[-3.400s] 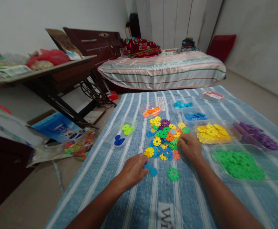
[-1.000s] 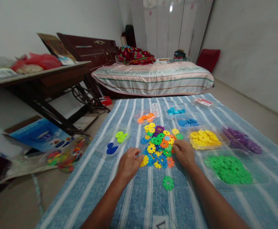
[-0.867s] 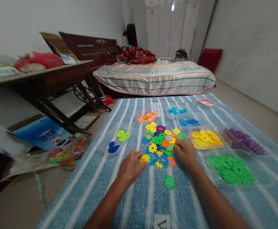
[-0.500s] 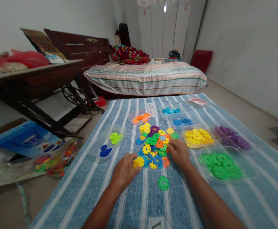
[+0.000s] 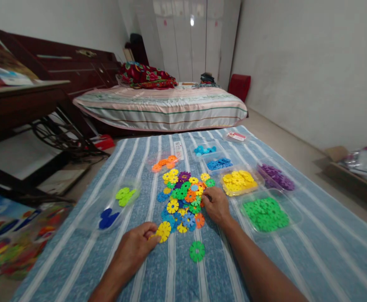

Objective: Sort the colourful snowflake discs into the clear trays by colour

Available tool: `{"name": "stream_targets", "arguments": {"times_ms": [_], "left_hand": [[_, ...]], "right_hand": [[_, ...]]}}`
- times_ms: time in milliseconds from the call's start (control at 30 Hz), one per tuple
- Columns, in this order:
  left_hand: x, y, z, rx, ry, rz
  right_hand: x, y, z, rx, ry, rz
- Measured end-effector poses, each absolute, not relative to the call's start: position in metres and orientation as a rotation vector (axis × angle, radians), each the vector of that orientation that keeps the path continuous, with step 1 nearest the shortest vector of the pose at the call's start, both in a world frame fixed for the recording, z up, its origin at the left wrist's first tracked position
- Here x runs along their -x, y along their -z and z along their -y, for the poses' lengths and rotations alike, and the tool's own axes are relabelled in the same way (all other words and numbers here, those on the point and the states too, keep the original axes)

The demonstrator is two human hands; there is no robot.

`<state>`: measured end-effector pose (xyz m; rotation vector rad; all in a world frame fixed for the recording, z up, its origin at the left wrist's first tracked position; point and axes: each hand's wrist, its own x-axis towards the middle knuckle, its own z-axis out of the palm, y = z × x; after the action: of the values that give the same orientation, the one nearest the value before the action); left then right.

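A mixed heap of notched plastic flower discs lies on the striped cloth in front of me, in yellow, green, orange, blue and purple. At its near left side, my left hand pinches a yellow disc between thumb and fingers; another yellow piece seems to be under it. My right hand rests at the heap's right edge, its fingers curled together beside orange and green discs. What its fingertips hold, if anything, is hidden. A single green disc lies apart, nearer to me.
Clear tubs stand around the heap. On the right they hold green discs, yellow discs, purple discs and blue discs. Orange discs sit behind; lime discs and dark blue discs are left.
The view has turned to the right, so everything sits further left in it. My left hand has drawn the yellow disc slightly towards me. My right hand stays at the heap's right edge.
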<state>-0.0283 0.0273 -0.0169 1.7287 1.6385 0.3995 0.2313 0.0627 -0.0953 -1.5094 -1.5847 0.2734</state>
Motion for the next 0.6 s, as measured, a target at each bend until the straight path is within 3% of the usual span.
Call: {"name": "stream_targets", "arguments": {"times_ms": [400, 600], "left_hand": [[-0.007, 0.002, -0.046, -1.686, -0.541, -1.576], [-0.106, -0.057, -0.066, -1.685, -0.813, -1.023]], "right_hand": [[-0.23, 0.095, -0.063, 1.531, -0.251, 1.59], [-0.231, 0.093, -0.062, 1.568, -0.25, 1.588]]}}
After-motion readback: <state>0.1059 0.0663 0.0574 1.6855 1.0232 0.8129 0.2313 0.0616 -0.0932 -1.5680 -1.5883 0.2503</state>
